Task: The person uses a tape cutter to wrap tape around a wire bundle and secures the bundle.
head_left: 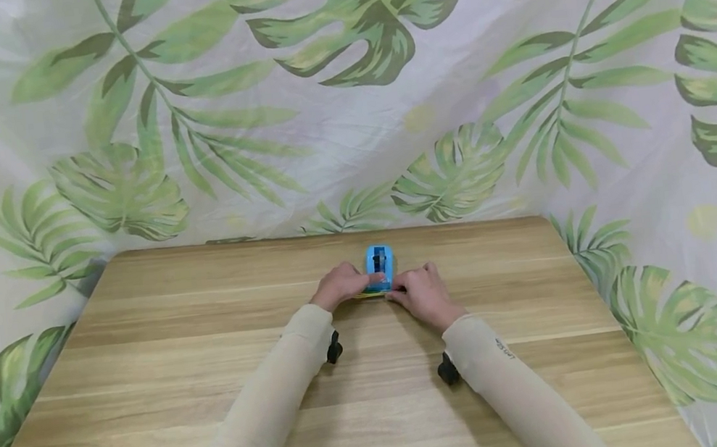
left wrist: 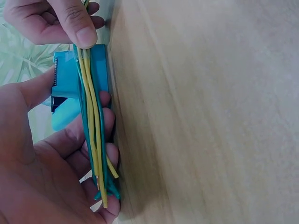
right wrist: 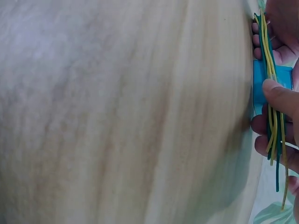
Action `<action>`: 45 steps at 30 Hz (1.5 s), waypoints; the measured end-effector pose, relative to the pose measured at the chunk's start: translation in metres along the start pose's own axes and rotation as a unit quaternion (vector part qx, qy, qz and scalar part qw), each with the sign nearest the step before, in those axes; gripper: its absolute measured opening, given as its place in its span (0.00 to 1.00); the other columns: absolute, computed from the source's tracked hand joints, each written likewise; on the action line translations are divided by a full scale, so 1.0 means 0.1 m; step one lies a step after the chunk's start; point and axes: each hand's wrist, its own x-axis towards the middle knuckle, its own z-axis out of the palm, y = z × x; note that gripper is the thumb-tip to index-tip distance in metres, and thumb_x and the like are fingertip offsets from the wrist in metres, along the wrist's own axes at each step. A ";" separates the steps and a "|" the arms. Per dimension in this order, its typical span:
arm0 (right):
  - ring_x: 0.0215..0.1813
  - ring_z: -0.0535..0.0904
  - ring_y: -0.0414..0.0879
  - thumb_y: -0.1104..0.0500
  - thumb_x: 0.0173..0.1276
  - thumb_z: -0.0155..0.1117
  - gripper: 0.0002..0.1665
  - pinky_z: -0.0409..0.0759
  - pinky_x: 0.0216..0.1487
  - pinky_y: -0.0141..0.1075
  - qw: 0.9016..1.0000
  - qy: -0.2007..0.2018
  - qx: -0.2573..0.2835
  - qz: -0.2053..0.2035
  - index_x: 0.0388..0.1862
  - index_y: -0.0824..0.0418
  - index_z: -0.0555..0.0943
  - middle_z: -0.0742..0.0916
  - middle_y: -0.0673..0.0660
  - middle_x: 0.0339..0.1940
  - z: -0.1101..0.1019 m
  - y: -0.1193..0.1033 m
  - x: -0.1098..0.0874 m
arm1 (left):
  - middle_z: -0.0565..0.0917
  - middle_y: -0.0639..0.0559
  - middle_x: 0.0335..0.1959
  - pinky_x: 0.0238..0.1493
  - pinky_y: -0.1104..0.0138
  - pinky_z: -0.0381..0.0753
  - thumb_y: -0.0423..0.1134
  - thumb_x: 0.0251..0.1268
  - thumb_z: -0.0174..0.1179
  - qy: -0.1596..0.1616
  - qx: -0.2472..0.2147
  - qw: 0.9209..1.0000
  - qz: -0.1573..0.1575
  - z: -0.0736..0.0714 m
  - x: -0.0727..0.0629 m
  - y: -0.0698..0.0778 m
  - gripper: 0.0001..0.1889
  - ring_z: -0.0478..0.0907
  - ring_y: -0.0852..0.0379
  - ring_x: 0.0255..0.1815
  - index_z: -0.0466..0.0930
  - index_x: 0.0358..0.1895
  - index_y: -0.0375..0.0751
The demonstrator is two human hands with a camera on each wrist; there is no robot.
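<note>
A blue tape dispenser (head_left: 379, 256) stands near the table's far edge, between the two hands. My left hand (head_left: 340, 284) holds its near end, thumb by the toothed cutting edge and fingers curled at the opposite side. Across those fingers lies a bundle of thin yellow and green wires (left wrist: 93, 140), their loose ends splaying near the palm. My right hand (head_left: 424, 295) pinches the bundle between thumb and fingers, close in front of the dispenser. A clear, shiny bit of tape (left wrist: 76, 53) shows on the wires beside the right thumb. Wire ends also extend past the right hand in the right wrist view.
The wooden tabletop (head_left: 377, 403) spreads out under both forearms. Behind it hangs a leaf-patterned cloth (head_left: 350, 144), which also drapes along both sides. Each wrist carries a small black camera mount, such as the right mount (head_left: 448, 369).
</note>
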 end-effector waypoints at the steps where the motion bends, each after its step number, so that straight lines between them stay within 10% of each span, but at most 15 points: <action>1: 0.31 0.82 0.39 0.49 0.65 0.74 0.10 0.64 0.46 0.46 1.000 -0.002 0.001 0.002 0.26 0.49 0.86 0.88 0.43 0.26 0.00 0.01 0.00 | 0.58 0.57 0.12 0.22 0.64 0.59 0.70 0.61 0.61 0.003 0.000 1.000 0.001 0.01 0.00 0.00 0.35 0.56 0.58 0.15 0.59 0.11 0.50; 15: 0.36 0.84 0.41 0.50 0.66 0.72 0.07 0.63 0.50 0.49 1.000 0.003 -0.001 -0.019 0.32 0.50 0.88 0.90 0.46 0.32 -0.12 0.01 0.01 | 0.63 0.55 0.12 0.21 0.62 0.60 0.75 0.57 0.59 0.055 0.014 0.998 -0.009 0.09 -0.02 0.00 0.35 0.61 0.55 0.15 0.63 0.12 0.50; 25: 0.34 0.84 0.40 0.51 0.65 0.74 0.06 0.63 0.44 0.42 1.000 0.000 0.017 -0.022 0.31 0.51 0.89 0.90 0.46 0.31 -0.13 -0.08 -0.04 | 0.71 0.57 0.17 0.24 0.65 0.63 0.73 0.67 0.51 0.047 -0.005 0.997 0.065 0.02 -0.09 -0.19 0.35 0.64 0.58 0.20 0.77 0.19 0.45; 36: 0.35 0.84 0.38 0.53 0.65 0.74 0.06 0.79 0.46 0.40 0.992 0.001 0.123 -0.003 0.32 0.54 0.89 0.89 0.45 0.32 -0.20 -0.11 -0.09 | 0.88 0.49 0.39 0.34 0.67 0.76 0.50 0.73 0.61 -0.037 -0.123 0.956 0.264 -0.09 -0.25 -0.58 0.16 0.77 0.57 0.34 0.89 0.46 0.41; 45: 0.30 0.79 0.36 0.56 0.66 0.73 0.05 0.80 0.35 0.34 0.983 0.025 0.179 -0.017 0.31 0.54 0.89 0.88 0.45 0.30 -0.32 -0.17 -0.19 | 0.88 0.43 0.31 0.19 0.69 0.60 0.46 0.70 0.65 -0.004 -0.186 0.946 0.266 -0.19 -0.48 -0.54 0.14 0.60 0.59 0.16 0.89 0.52 0.44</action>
